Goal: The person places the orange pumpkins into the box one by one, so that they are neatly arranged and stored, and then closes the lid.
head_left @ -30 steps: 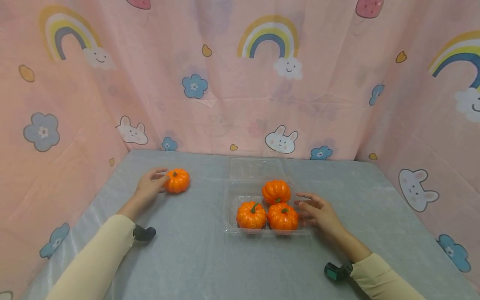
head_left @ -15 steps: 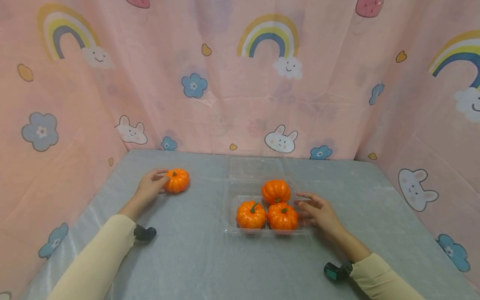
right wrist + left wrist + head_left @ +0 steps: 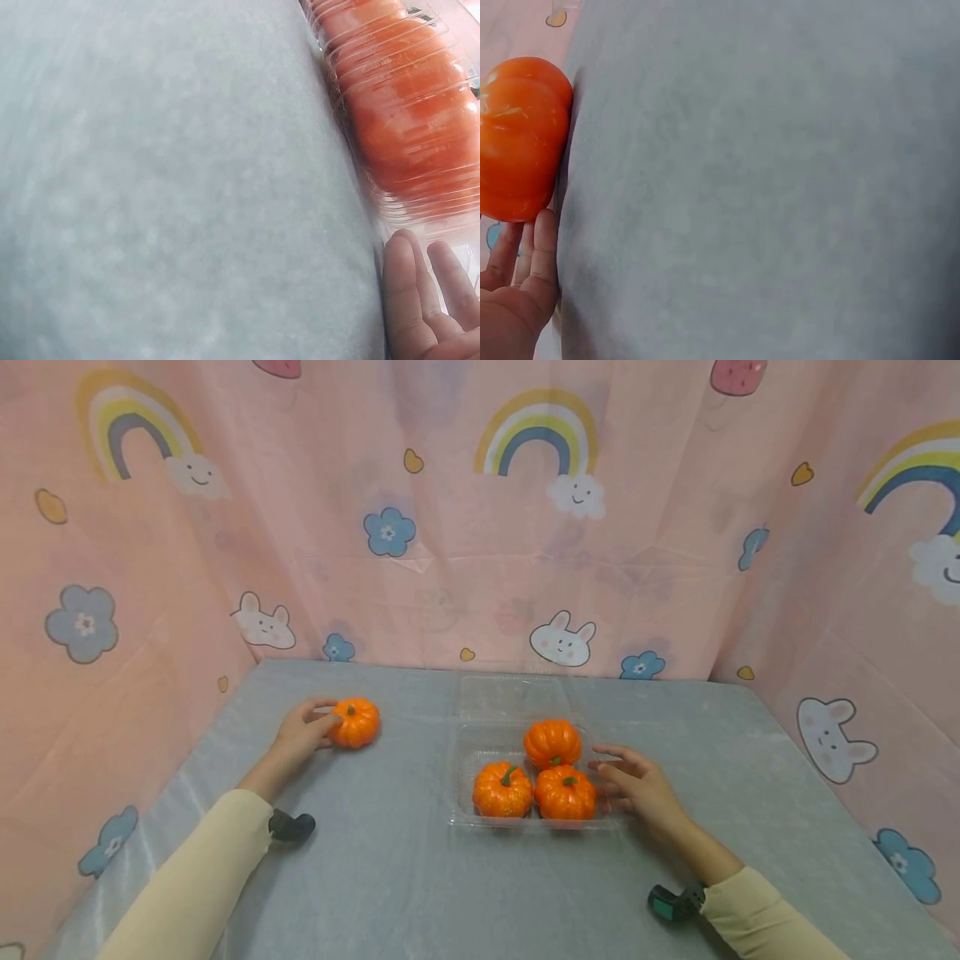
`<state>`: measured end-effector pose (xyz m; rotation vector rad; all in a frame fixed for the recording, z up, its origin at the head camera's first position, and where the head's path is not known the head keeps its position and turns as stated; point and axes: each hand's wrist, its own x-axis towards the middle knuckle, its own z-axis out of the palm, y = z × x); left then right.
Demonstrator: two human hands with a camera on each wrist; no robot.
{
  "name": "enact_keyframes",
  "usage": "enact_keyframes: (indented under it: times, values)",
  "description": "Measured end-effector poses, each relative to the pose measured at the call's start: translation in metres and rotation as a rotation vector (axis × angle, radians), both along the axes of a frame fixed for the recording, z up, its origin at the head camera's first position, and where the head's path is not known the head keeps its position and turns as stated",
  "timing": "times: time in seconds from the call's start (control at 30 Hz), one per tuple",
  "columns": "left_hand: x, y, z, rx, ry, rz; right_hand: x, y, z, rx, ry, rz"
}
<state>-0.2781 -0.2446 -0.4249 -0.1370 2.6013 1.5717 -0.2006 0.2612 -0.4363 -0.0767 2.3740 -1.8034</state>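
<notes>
A grey, cloth-like tabletop (image 3: 390, 877) with a faint sheen fills the lower part of the head view, walled on three sides by a pink curtain (image 3: 480, 560) printed with rainbows, smiling clouds, blue flowers and rabbits. Toward the back left, an orange mini pumpkin (image 3: 360, 723) sits stem up on the tabletop; the left hand (image 3: 300, 731) touches its left side, fingers extended and fairly straight, not wrapped round it. Right of centre lies a clear plastic clamshell container (image 3: 480, 739), its lid (image 3: 513, 696) folded back toward the curtain. Inside are three more orange pumpkins (image 3: 566, 797), two in front and one behind at the right. The right hand (image 3: 641, 789), fingers loosely spread and holding nothing, rests at the container's right wall. Both cream sleeves (image 3: 191, 877) end near dark wrist devices (image 3: 294, 827).
</notes>
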Motion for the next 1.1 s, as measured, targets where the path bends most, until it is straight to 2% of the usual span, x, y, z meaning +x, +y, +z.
enact_keyframes:
  times: [0.2,0.43,0.73,0.97,1.1]
  values:
    - [0.001,0.004,0.001,0.026,0.016,0.028,-0.001,0.001,0.0,0.003,-0.004,-0.005]
    - [0.003,0.01,0.005,0.001,0.057,0.041,0.0,0.001,0.001,0.005,0.003,0.006]
    - [0.004,0.021,0.013,0.032,0.117,0.009,0.0,0.001,0.0,0.008,0.001,0.011]
    - [0.004,0.038,0.022,-0.011,0.221,-0.032,-0.001,0.001,0.0,0.004,-0.001,0.009]
    - [0.005,0.05,0.027,-0.026,0.249,-0.042,-0.001,0.001,0.0,-0.002,0.001,0.012]
